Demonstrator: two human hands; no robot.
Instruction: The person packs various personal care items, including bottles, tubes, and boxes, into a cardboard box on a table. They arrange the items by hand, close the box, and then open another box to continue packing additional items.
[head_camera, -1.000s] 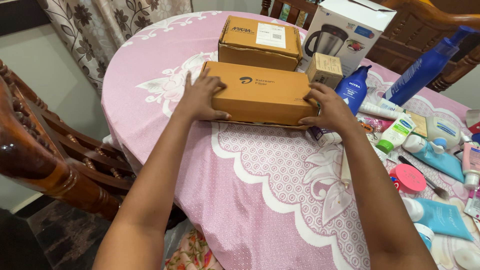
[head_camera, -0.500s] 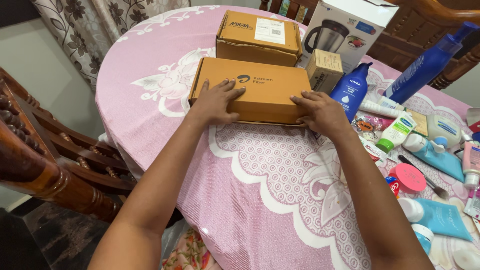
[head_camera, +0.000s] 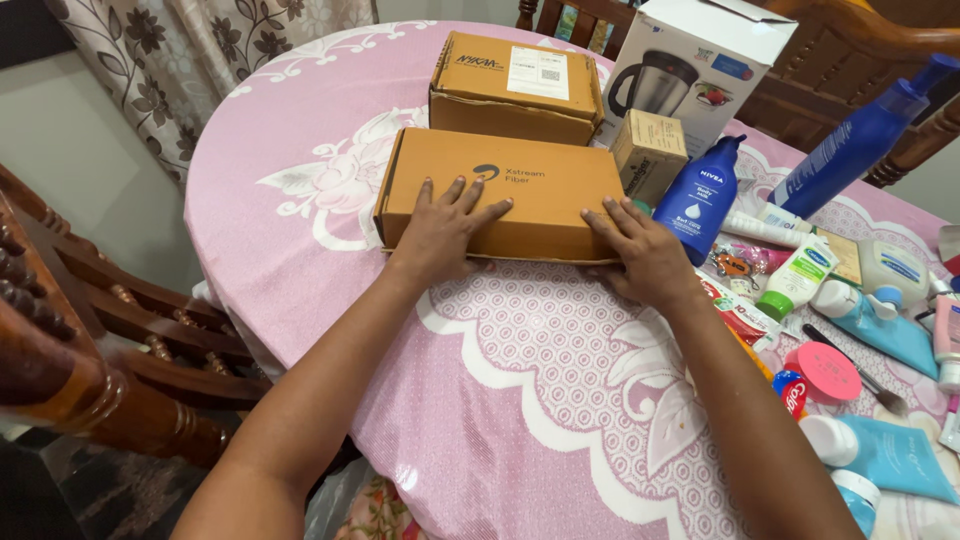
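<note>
On pink table (head_camera: 300, 240): two brown boxes; both hands' fingers spread flat on nearer box (head_camera: 505, 195).

A flat cardboard box (head_camera: 505, 190) lies on the round table (head_camera: 300, 240). At its 12 o'clock sits a second cardboard box (head_camera: 515, 85). At 2 o'clock stands an appliance carton (head_camera: 700, 65), a small carton (head_camera: 650, 155) before it. At 3 o'clock stands a lotion bottle (head_camera: 697, 195), with tubes (head_camera: 800, 275) beyond.
</note>
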